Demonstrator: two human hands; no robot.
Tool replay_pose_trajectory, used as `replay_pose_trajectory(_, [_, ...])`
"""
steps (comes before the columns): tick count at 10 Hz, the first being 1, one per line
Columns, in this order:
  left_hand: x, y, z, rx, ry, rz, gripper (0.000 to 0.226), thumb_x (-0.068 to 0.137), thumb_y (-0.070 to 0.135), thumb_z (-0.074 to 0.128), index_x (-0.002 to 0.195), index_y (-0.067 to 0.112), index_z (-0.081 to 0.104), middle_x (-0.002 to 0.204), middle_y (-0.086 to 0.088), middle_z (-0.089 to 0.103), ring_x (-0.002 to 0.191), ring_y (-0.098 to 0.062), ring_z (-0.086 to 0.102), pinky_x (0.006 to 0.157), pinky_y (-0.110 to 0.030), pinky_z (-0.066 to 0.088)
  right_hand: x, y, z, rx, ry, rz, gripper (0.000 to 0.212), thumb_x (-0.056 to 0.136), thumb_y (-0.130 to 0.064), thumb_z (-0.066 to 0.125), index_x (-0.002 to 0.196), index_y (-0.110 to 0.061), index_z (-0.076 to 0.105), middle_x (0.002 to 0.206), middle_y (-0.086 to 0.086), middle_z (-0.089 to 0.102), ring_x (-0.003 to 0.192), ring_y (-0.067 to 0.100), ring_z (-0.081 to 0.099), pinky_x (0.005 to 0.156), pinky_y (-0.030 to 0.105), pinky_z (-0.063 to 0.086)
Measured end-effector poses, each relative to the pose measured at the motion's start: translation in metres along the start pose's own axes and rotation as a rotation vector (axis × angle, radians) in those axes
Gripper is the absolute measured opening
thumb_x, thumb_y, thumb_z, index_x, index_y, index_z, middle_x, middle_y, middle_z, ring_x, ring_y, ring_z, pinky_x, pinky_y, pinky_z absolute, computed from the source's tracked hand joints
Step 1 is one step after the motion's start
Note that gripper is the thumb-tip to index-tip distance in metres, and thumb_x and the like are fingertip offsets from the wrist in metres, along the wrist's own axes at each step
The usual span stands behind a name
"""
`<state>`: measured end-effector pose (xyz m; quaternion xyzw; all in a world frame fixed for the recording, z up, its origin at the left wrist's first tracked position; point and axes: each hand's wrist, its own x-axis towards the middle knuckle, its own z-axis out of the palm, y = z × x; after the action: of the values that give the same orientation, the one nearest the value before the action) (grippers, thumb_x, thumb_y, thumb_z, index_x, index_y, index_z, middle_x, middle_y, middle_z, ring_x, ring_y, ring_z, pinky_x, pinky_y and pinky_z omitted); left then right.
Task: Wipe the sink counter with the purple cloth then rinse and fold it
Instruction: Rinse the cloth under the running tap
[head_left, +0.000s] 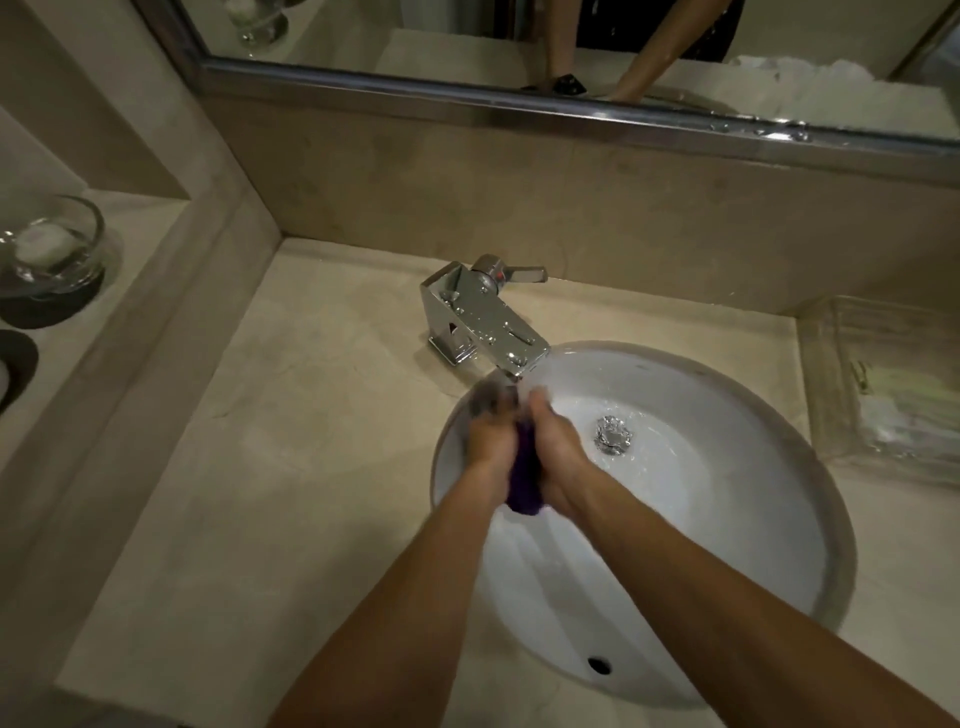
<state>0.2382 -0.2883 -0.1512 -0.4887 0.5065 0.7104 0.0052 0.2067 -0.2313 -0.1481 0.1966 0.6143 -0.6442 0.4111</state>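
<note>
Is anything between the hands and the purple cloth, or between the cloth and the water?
Nothing visible. The left hand and right hand press straight on the purple cloth, bunched between them over the sink. Its top sits just under the faucet spout, where motion blur hides the detail.

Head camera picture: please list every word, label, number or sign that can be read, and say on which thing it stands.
No readable text anywhere.
Faucet: only a red dot on the handle, no letters.
Clear tray at the right: its contents may bear print, too blurred to read.
Purple cloth, sink: no markings visible.
</note>
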Motion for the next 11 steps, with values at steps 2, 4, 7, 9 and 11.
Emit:
replay_pose_trajectory(2, [-0.003, 0.006, -0.004, 0.089, -0.040, -0.011, 0.039, 0.098, 0.045, 0.056, 0.114, 0.012, 0.068, 0.100, -0.006, 0.072, 0.093, -0.026, 0.069, 0.088, -0.038, 0.055, 0.004, -0.005, 0.003, 0.011, 0.050, 0.005, 0.038, 0.103, -0.049, 0.048, 0.092, -0.016, 0.063, 0.094, 0.012, 0.068, 0.087, 0.031, 0.066, 0.089, 0.045, 0.054])
replay_pose_trajectory(4, [-0.002, 0.009, -0.003, 0.083, -0.063, -0.050, 0.038, 0.099, 0.050, 0.047, 0.084, 0.022, 0.067, 0.087, -0.006, 0.072, 0.083, -0.026, 0.069, 0.065, -0.030, 0.051, 0.003, 0.002, -0.005, 0.226, 0.086, 0.050, 0.039, 0.093, -0.052, 0.065, 0.094, -0.014, 0.072, 0.096, 0.014, 0.074, 0.095, 0.033, 0.073, 0.074, 0.039, 0.057])
replay_pose_trajectory(7, [-0.014, 0.009, -0.030, -0.126, -0.165, -0.157, 0.031, 0.105, 0.029, 0.039, 0.126, 0.011, 0.053, 0.117, 0.002, 0.061, 0.080, -0.032, 0.070, 0.055, -0.035, 0.060, -0.003, -0.014, -0.034, 0.140, 0.194, 0.000, 0.018, 0.077, 0.011, 0.076, 0.086, -0.002, 0.066, 0.090, 0.023, 0.070, 0.076, 0.032, 0.070, 0.079, 0.049, 0.061])
replay_pose_trajectory(9, [0.008, -0.020, -0.042, 0.585, -0.172, 0.091, 0.084, 0.080, -0.004, 0.060, 0.152, 0.026, 0.031, 0.139, -0.009, 0.055, 0.122, -0.029, 0.058, 0.100, -0.044, 0.052, -0.015, -0.035, -0.048, 0.082, 0.080, 0.026, 0.023, 0.079, -0.001, 0.074, 0.100, 0.001, 0.066, 0.093, 0.020, 0.072, 0.082, 0.032, 0.071, 0.076, 0.043, 0.061])
replay_pose_trajectory(11, [0.017, -0.024, -0.038, 0.696, -0.359, 0.135, 0.082, 0.058, 0.042, 0.087, 0.132, 0.043, 0.051, 0.138, -0.002, 0.041, 0.125, -0.020, 0.051, 0.108, -0.038, 0.044, -0.024, -0.050, -0.074, 0.114, -0.161, 0.105, 0.013, 0.077, -0.009, 0.057, 0.088, -0.003, 0.060, 0.091, 0.018, 0.065, 0.083, 0.034, 0.065, 0.081, 0.044, 0.059])
